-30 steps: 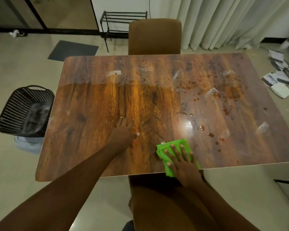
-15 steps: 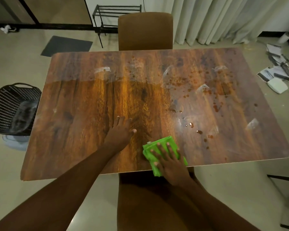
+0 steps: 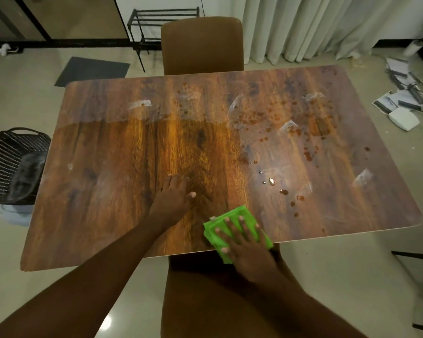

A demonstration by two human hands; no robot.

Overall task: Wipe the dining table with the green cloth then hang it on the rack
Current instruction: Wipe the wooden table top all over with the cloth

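A folded green cloth [image 3: 214, 228] lies at the near edge of the wooden dining table [image 3: 108, 191], partly hanging over it. My right hand [image 3: 244, 250] presses flat on the cloth with its fingers spread. My left hand [image 3: 172, 200] rests flat on the bare wood just left of the cloth. Brown drops and smears [image 3: 283, 191] dot the table's right half. A black metal rack [image 3: 161, 14] stands by the far wall, behind the far chair.
A brown chair [image 3: 202, 45] stands at the table's far side and another [image 3: 205, 301] right below me. A black mesh basket [image 3: 7, 164] sits on the floor to the left. Papers and a white box [image 3: 403, 118] lie on the floor at right.
Both hands and the cloth stay in about the same spot on the table. Only the camera view has shifted a little.
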